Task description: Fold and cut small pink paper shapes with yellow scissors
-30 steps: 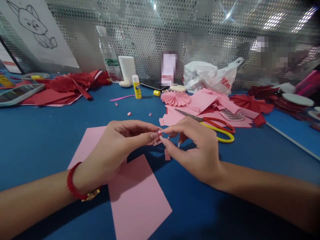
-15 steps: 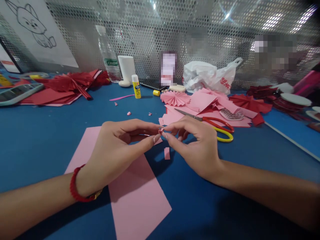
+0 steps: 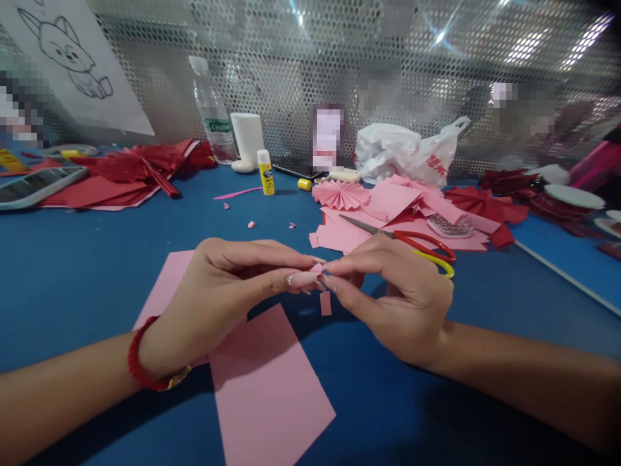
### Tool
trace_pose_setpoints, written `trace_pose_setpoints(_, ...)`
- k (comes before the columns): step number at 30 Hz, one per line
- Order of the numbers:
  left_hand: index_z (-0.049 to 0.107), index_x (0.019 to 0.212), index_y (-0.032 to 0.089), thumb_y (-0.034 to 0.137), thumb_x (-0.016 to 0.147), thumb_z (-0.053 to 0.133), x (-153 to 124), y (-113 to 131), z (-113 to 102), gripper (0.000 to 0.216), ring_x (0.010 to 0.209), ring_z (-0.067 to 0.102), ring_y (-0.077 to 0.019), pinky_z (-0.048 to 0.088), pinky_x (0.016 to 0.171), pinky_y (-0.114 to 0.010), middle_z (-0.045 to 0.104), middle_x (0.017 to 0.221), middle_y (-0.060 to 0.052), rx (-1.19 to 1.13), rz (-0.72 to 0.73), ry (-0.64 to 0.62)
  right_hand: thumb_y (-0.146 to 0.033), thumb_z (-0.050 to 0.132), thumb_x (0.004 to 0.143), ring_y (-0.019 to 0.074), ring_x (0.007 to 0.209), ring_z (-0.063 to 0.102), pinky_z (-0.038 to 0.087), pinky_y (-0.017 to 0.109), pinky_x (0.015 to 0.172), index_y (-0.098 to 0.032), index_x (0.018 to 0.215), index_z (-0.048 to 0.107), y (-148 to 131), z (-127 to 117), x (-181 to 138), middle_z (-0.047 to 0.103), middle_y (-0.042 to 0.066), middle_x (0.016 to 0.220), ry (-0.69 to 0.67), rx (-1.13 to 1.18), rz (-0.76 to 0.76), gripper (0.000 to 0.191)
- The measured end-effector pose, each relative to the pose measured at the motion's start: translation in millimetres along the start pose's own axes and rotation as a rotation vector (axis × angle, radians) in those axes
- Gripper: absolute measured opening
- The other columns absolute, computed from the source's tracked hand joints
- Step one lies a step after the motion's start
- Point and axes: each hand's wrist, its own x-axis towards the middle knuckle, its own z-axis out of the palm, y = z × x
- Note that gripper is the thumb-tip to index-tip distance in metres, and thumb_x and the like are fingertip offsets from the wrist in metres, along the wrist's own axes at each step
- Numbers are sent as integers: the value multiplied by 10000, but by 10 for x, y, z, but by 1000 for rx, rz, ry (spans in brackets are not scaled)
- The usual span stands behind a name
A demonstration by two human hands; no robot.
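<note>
A tiny folded piece of pink paper (image 3: 317,268) is pinched between the fingertips of both hands, mostly covered by them. My left hand (image 3: 233,278), with a red braided bracelet at the wrist, grips it between thumb and fingers. From the other side, the thumb and forefinger of my right hand (image 3: 398,291) close on it too. Just below the fingertips a small pink paper strip (image 3: 325,303) lies on the blue table. A large pink paper sheet (image 3: 272,388) extends under and in front of my left hand.
Scissors (image 3: 417,243) with red and yellow handles lie behind my right hand, beside a pink paper pile (image 3: 388,200). An uncapped glue stick (image 3: 266,173) stands upright, its yellow cap (image 3: 305,184) nearby. Paper scraps (image 3: 251,224) dot the table. Behind are a bottle (image 3: 213,116) and a plastic bag (image 3: 407,152).
Both hands have come slightly lower, and the right has shifted a little to the right. The paper piece has turned between the fingertips, and the left thumb now lies flatter across it.
</note>
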Motion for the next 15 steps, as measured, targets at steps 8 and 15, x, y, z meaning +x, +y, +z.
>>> trace_pose_setpoints(8,853,763,292,159,797,824,14,-20,3,140,702,732,-112,576,655,-132,821,761,27,-52,-30,7,-105,777,842,117,638,670,580,227,587,-202,883,755,-14,26,-15,758,6,781,-10,-33,34,107)
trace_pose_setpoints(15,853,763,283,111,787,822,7,6,30,177,714,743,-113,575,668,-134,830,783,28,-33,-46,36,-84,763,846,107,614,651,573,224,584,-198,880,761,-33,40,-16,759,5,777,-5,-42,73,119)
